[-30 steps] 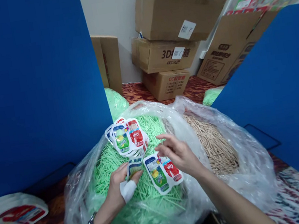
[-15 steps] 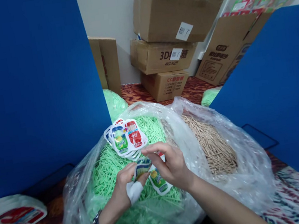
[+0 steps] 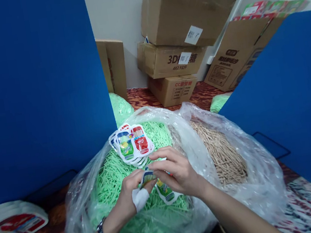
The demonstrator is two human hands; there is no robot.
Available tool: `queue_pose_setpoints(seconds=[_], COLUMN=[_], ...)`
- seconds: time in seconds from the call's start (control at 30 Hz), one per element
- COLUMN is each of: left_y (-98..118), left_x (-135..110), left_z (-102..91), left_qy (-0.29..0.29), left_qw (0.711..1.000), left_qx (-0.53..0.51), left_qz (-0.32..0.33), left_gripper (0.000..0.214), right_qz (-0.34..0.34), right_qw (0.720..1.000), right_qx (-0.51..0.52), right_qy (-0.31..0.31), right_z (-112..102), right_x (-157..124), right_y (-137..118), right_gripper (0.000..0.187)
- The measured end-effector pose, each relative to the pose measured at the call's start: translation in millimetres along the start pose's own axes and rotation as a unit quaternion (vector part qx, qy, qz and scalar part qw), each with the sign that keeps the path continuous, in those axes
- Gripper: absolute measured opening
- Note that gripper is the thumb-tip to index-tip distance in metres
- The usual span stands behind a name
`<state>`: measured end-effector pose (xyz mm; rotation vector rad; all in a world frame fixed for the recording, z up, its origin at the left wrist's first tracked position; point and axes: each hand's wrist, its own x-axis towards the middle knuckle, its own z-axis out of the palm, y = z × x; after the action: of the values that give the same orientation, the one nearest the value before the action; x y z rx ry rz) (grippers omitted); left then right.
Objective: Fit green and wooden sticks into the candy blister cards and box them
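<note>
My left hand (image 3: 129, 196), a white bandage on its thumb and a watch on the wrist, pinches one printed packet (image 3: 147, 177) over a clear bag of green sticks (image 3: 109, 178). My right hand (image 3: 175, 172) is closed on the same packet from the right, and a second printed packet (image 3: 164, 192) shows under its fingers. A fanned stack of the same white packets (image 3: 132, 143), printed with a green and a red can, lies on the green sticks just beyond both hands.
A second clear bag of tan wooden sticks (image 3: 222, 153) sits to the right. Blue partition boards (image 3: 30, 84) stand left and right. Cardboard boxes (image 3: 179, 39) are stacked at the wall. More printed packets (image 3: 11, 225) lie at the lower left.
My right hand swung left from beside a flat packet and closed on the packet my left hand holds. The flat packet is now mostly covered by the right hand.
</note>
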<state>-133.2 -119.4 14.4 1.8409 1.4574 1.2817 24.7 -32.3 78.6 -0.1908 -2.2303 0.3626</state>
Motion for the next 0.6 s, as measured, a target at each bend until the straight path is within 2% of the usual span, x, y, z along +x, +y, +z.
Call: queue_pose_setpoints(seconds=[0.17,0.43,0.5,0.6], left_y=[-4,-4,-2,-4], left_x=[-1,-1,-1,6], left_z=[-1.2,-0.1,-0.2,-3.2], left_qy=[-0.009,-0.016,-0.007,0.018], left_qw=[1.0,0.999,0.998,0.992], left_qx=[-0.014,-0.033,-0.064,-0.103], left_qz=[0.02,0.01,-0.017,-0.071], left_gripper=[0.005,0.007,0.008,0.015], right_qz=[0.001,0.026,0.042,0.121], right_qw=[0.999,0.984,0.985,0.991], right_qx=[-0.018,-0.044,-0.026,-0.023], right_qy=[-0.043,-0.17,-0.163,-0.056], right_z=[1,-5,-10,-16], right_x=[-2,-6,-7,-11], right_y=[4,8,10,18], right_gripper=[0.014,0.013,0.021,0.043])
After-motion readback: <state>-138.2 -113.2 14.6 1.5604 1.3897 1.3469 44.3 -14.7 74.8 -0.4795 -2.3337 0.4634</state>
